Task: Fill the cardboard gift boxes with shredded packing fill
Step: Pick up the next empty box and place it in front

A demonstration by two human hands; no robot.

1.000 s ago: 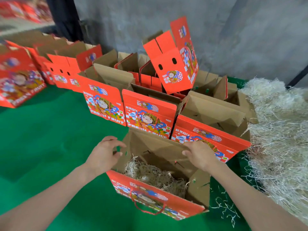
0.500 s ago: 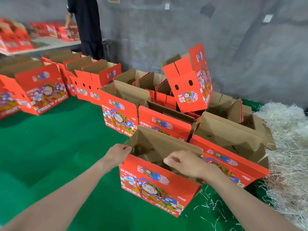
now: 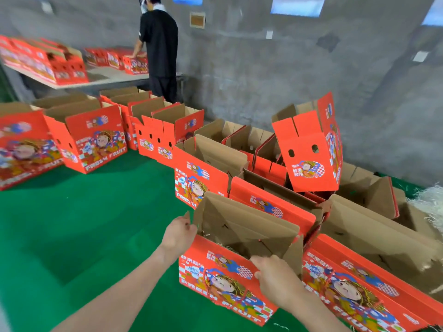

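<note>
Presently | I observe left hand (image 3: 178,236) gripping the left edge of the nearest red printed cardboard gift box (image 3: 225,281) | right hand (image 3: 275,276) curled over its front rim | box upright on green floor covering (image 3: 84,224) | pale shredded packing fill (image 3: 429,204) heaped at far right, well apart from it.

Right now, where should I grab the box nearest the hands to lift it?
I'd grab the nearest box by its open top rim, at the two short ends, coming from above. It stands upright with flaps up, so the rim is bare. The left hand grips its left end there.
</note>
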